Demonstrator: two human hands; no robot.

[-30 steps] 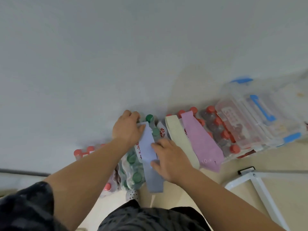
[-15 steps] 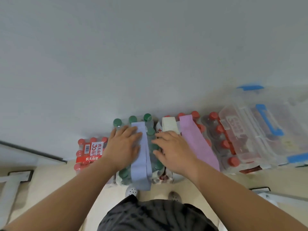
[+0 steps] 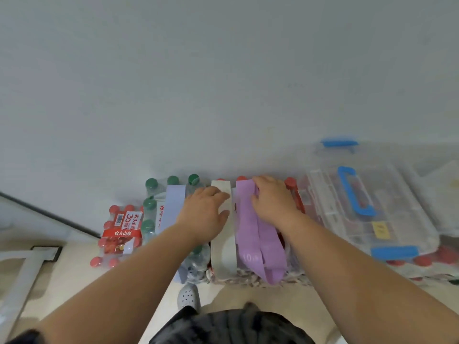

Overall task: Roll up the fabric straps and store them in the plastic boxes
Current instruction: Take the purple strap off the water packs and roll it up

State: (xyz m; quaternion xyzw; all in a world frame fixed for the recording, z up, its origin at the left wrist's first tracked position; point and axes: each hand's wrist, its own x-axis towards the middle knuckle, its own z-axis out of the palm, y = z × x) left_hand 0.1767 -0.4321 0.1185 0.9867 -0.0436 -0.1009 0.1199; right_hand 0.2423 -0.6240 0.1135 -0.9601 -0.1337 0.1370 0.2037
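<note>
The purple strap (image 3: 250, 232) bore faint pale lettering near its lower end. Beside it lay a cream strap (image 3: 222, 254) and a pale blue strap (image 3: 173, 202). Some bottles had dark green caps (image 3: 151, 183) and others red caps (image 3: 114, 209). One pack wore a red and white label (image 3: 121, 233). The clear plastic box (image 3: 402, 207) had a bright blue handle (image 3: 351, 192), blue latches (image 3: 395, 252) and a yellow sticker (image 3: 380, 230). The floor (image 3: 74, 281) was beige and the wall (image 3: 223, 83) pale grey.

Small red-cap pack (image 3: 119, 234) on floor (image 3: 74, 276) at left, shrink-wrapped, red label with white print. Green-cap pack (image 3: 151, 202) just beside it on the right, against wall (image 3: 223, 83). More red-cap bottles (image 3: 422, 260) far right, partly covered. Dark cable (image 3: 49, 214) slants along wall base at left. White metal frame (image 3: 22, 269) bottom left. Grey perforated shoe (image 3: 188, 296) bottom centre.
</note>
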